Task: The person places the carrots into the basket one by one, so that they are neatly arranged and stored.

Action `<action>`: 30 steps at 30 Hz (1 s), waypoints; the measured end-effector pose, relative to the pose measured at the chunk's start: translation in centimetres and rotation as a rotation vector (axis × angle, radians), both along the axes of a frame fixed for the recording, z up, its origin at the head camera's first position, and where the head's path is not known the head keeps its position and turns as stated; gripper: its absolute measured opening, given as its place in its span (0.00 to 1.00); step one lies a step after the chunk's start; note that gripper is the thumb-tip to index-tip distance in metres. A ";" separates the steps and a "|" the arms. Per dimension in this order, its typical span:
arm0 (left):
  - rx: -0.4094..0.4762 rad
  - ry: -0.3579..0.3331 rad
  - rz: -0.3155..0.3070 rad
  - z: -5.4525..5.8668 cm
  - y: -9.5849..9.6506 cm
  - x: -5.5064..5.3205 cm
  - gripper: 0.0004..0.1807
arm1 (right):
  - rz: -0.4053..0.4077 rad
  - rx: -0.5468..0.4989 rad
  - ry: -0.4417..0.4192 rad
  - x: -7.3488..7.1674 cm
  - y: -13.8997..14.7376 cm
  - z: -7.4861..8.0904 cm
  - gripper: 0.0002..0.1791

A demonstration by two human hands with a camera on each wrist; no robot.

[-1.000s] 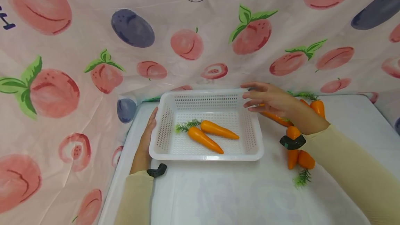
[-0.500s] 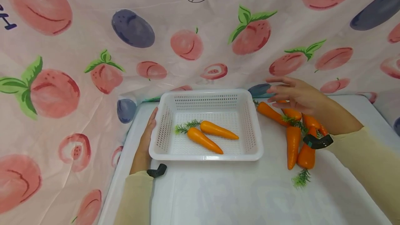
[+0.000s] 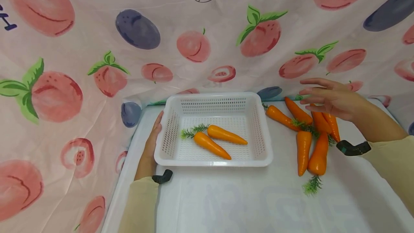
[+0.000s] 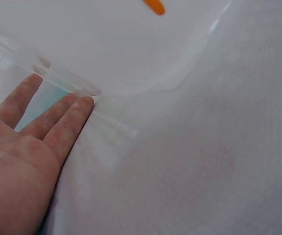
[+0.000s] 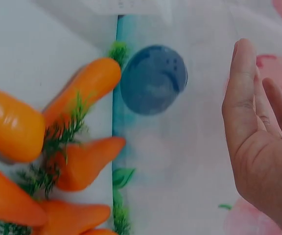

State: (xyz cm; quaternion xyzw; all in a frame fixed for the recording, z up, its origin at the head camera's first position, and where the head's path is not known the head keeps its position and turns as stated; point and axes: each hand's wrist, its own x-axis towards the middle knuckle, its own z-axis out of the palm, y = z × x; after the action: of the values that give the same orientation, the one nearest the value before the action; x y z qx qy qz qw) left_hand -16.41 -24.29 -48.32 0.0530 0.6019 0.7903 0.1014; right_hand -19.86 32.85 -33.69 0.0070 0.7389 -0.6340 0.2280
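A white perforated plastic basket [image 3: 213, 162] stands on the table with two orange toy carrots inside, a front carrot [image 3: 212, 146] and a rear carrot [image 3: 227, 134]. My left hand [image 3: 151, 150] rests against the basket's left side with extended fingers; the left wrist view shows its fingertips [image 4: 84, 104] touching the basket's edge. Above the carrot pile, my right hand [image 3: 334, 98] hovers with fingers spread and nothing in it. Several loose carrots [image 3: 318, 154] with green tops lie in that pile right of the basket.
A white cloth covers the table [image 3: 239, 200]. Behind it hangs a pink fruit-print curtain [image 3: 200, 17], which also runs down the left side. One carrot [image 3: 280, 117] of the pile lies close to the basket's right wall, its green top beside the rim.
My right hand has moved right, from the basket's right rim to over the far side of the carrot pile, uncovering more carrots. The left hand and basket have stayed put.
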 end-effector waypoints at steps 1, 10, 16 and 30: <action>0.003 0.003 -0.001 0.1 0.0 0.0 0.36 | -0.006 -0.005 -0.001 0.0 0.4 -0.1 0.18; 0.017 -0.008 0.004 0.0 0.1 0.2 0.37 | -0.047 -0.037 -0.015 0.2 3.0 -1.1 0.19; 0.013 -0.004 0.011 0.2 0.1 0.2 0.37 | -0.055 -0.045 -0.005 0.1 5.0 -1.8 0.17; -0.012 0.007 0.012 0.2 0.2 0.0 0.36 | -0.130 -0.079 -0.097 0.0 9.2 -4.0 0.15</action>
State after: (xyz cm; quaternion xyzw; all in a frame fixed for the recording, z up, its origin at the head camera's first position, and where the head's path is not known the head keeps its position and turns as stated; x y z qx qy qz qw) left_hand -16.37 -24.09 -48.08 0.0515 0.6071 0.7873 0.0947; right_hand -19.90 42.02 -37.67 0.0767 0.6995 -0.6751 0.2217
